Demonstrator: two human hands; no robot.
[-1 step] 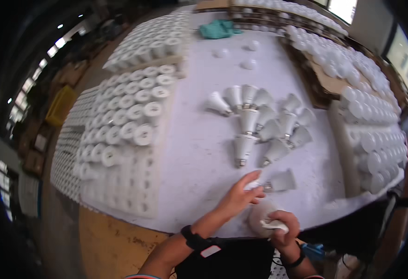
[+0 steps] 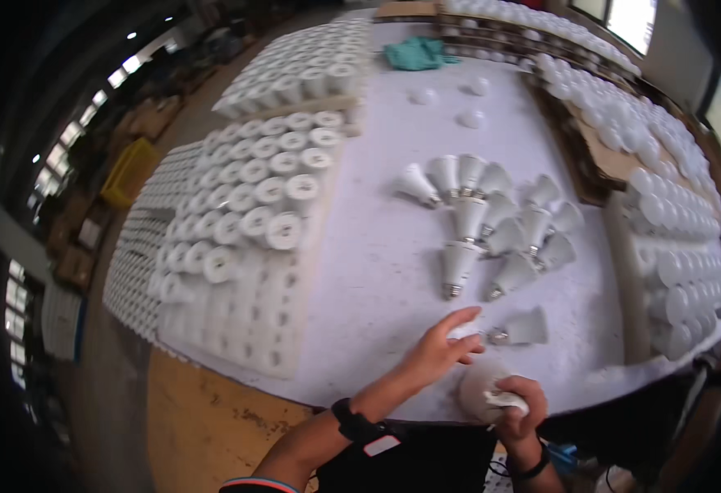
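My left hand (image 2: 447, 345) reaches over the near part of the table, fingers curved around a small white thing that is too blurred to name. Just beyond its fingertips lies a white LED bulb body (image 2: 529, 326) on its side, screw base toward the hand. At the table's front edge my right hand (image 2: 522, 408) is closed on a crumpled white cloth (image 2: 506, 401). A round, whitish bulb cover (image 2: 479, 388) sits against that hand's fingers; whether it is gripped too is hard to see. Farther off, several bulb bodies (image 2: 463, 267) lie in a cluster.
Foam trays of upright white bulb housings (image 2: 282, 230) stand at the left. Trays of white domes (image 2: 677, 300) line the right side. Three loose domes (image 2: 471, 119) and a green cloth (image 2: 418, 53) lie toward the back. Another person's arm (image 2: 718, 378) shows at the right edge.
The whole scene has shifted to the right in the picture. Both hands keep nearly the same places over the table, and their holds look unchanged.
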